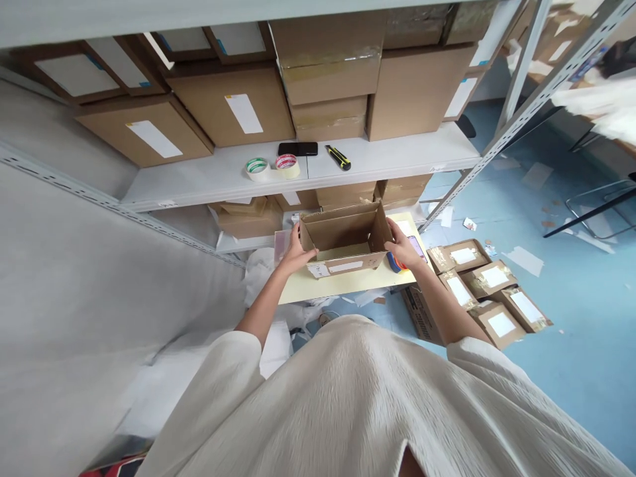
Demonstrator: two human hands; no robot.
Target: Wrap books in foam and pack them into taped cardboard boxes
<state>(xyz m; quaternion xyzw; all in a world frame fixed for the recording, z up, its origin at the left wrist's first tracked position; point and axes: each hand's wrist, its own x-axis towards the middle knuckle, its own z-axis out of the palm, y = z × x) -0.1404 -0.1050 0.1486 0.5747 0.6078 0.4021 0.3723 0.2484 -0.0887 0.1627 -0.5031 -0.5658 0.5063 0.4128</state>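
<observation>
An open-topped cardboard box (pixel 375 263) with white labels on its near side is held over a pale yellow table (pixel 318 289). My left hand (pixel 296 254) grips its left end, thumb over the near rim. At the opposite end, my right hand (pixel 401 246) has hold of the box wall, fingers on the outside. No contents show in the part of the box I can see into. Close to my right hand, a blue and orange object (pixel 396 264) lies partly hidden, beside a phone with a lit screen (pixel 416 248).
A metal shelf (pixel 397 159) ahead carries cardboard boxes (pixel 228 106), two tape rolls (pixel 272 168), a dark phone (pixel 298 149) and a utility knife (pixel 338 158). Several labelled boxes (pixel 501 324) are stacked at right. Paper scraps litter the blue floor (pixel 586 278). A wall (pixel 99 285) stands left.
</observation>
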